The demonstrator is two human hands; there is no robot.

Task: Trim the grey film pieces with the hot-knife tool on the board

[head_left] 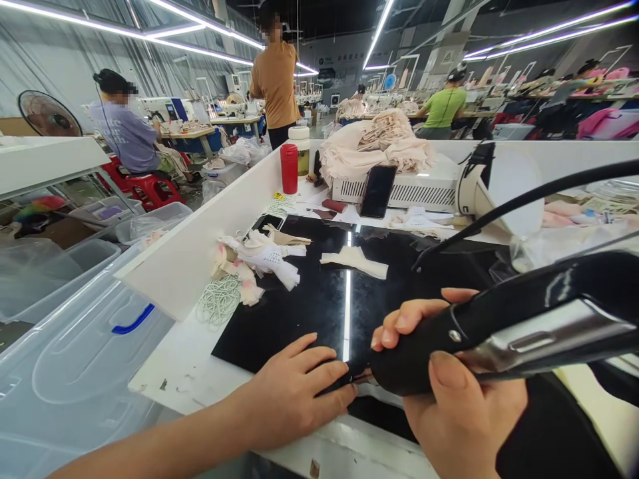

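Observation:
My right hand [464,406] grips a black handheld tool [529,313] with a rounded end and a silver metal lever on its side. The tool's kind does not show for certain. Its front end points left, close to the fingers of my left hand [299,392]. That hand lies palm down at the near edge of a glossy black board [299,319], fingers stretched and somewhat spread. A small brownish bit shows between the left fingertips and the tool; what it is I cannot make out. A cream fabric piece [354,261] lies farther back on the board.
White cut fabric pieces [272,256] and a pale green cord bundle [219,301] lie at the board's left. Behind stand a phone [378,191], a red bottle [288,169] and piled fabric [379,143]. A black cable [524,196] arches at right. Other people [274,80] are beyond.

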